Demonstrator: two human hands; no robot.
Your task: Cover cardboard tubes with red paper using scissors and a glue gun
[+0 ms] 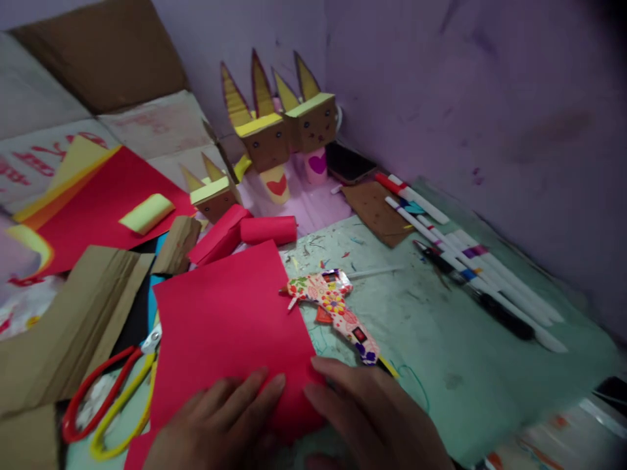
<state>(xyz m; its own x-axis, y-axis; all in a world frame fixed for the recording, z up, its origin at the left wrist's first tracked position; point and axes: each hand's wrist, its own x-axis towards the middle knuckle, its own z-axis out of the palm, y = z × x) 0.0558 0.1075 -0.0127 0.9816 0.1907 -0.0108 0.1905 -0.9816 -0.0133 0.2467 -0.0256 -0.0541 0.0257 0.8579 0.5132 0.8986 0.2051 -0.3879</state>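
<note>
A sheet of red paper (230, 313) lies in front of me. My left hand (215, 418) rests on its lower part, fingers stretched out over the surface. My right hand (367, 411) is at the sheet's lower right edge, its fingertips touching the paper and its fingers extended. Both thumbs are mostly hidden. Just beyond my right hand lies a flower-patterned glue gun (333, 303), its nozzle over the paper's edge and a glue stick (377, 271) in its back. Left of the sheet are scissors (125, 391) with red and yellow handles.
Cardboard rabbit figures (264, 143) stand at the back, with red paper rolls (269, 230) before them. Markers (480, 281) and a phone (350, 162) lie along the right wall. Cardboard pieces (63, 326) and coloured sheets (108, 202) crowd the left side. A green cover (470, 385) spreads beneath.
</note>
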